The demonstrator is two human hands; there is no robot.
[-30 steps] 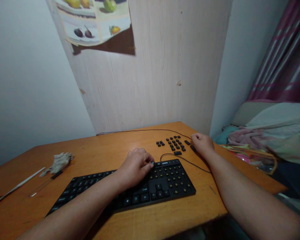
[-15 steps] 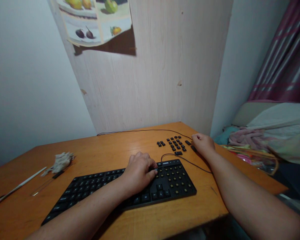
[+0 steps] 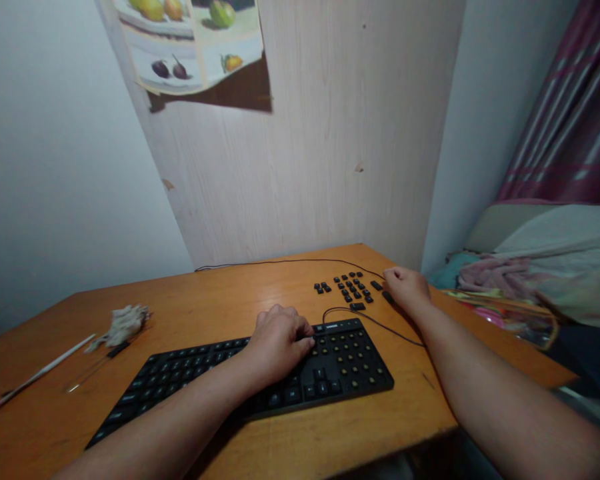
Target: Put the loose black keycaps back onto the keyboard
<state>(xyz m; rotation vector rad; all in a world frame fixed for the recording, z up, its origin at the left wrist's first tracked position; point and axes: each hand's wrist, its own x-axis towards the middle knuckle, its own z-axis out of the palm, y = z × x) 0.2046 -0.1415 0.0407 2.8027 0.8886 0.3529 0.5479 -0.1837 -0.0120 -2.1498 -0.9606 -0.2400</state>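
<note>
A black keyboard (image 3: 300, 390) lies slantwise on the desk; its number pad (image 3: 360, 360) is stripped of caps, showing bare yellowish switches. My left hand (image 3: 280, 340) rests over its upper middle, fingers curled, with thumb and index finger closed about a keycap left of the number pad; the fingers partly hide it. On the desk behind the keyboard, several loose black keycaps (image 3: 353, 287) are set out in rows, with a smaller group (image 3: 323, 288) to their left. My right hand (image 3: 405, 283) is a fist beside two long keycaps (image 3: 388, 297); whatever it holds is hidden.
A thin cable (image 3: 375, 323) runs from the keyboard under my right forearm. At the left lie a white stick (image 3: 50, 367), a crumpled pale cloth (image 3: 125, 325) and a thin tool with a black handle (image 3: 117, 349). The desk's right edge borders a bed with bedding (image 3: 560, 247).
My left thumb and index finger have shifted very slightly at the keycap. My right fist stays in place, and the loose keycaps lie as before.
</note>
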